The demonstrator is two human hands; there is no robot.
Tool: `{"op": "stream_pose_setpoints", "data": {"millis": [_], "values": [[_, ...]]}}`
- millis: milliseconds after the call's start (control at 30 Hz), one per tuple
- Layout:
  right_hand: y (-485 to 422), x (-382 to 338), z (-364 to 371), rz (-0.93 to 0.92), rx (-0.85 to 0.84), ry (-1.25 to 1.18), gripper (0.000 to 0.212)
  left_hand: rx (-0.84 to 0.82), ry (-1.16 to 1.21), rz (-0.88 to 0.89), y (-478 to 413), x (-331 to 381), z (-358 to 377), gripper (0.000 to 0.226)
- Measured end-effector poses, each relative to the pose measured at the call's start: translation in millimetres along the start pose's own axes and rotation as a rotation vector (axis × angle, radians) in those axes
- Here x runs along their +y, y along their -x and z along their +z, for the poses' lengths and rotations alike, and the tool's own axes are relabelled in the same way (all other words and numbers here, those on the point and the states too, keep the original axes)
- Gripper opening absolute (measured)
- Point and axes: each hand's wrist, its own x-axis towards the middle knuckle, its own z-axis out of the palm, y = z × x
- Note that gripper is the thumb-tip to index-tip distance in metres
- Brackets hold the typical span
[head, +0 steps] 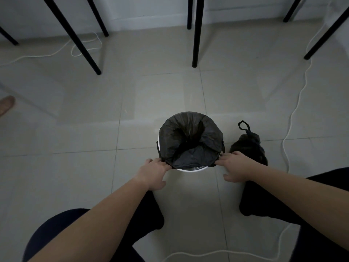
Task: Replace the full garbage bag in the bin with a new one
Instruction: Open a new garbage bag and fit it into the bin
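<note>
A small white bin (188,169) stands on the tiled floor in front of me. A new black bag (188,140) lines it, folded over the far and side rim, while a strip of white rim shows at the near side. My left hand (154,172) pinches the bag's edge at the bin's near left. My right hand (235,165) pinches the bag's edge at the near right. The full black garbage bag (249,146), tied with a loop handle on top, sits on the floor just right of the bin, behind my right hand.
Black table and chair legs (196,35) stand across the far floor near the wall. White cables (294,110) run along the right side and near bottom of the floor. My dark-trousered knees (264,201) flank the bin. A foot (6,106) shows at the left edge.
</note>
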Motion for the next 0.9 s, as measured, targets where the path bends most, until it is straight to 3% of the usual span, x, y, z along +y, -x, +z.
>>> {"op": "stream_pose_setpoints", "data": {"millis": [467, 667, 800, 900], "values": [[-30, 8, 40, 0.006, -0.097, 0.144, 0.078, -0.191, -0.109, -0.133, -32, -5, 26, 0.072], [-34, 18, 43, 0.023, -0.146, 0.14, 0.077, -0.282, -0.038, -0.133, -38, -12, 24, 0.07], [-33, 22, 28, -0.012, -0.118, 0.039, 0.073, -0.28, 0.235, -0.149, -39, -21, 9, 0.066], [-29, 26, 12, 0.121, -0.064, -0.281, 0.064, -0.189, 0.545, -0.322, -37, -35, -10, 0.064]]}}
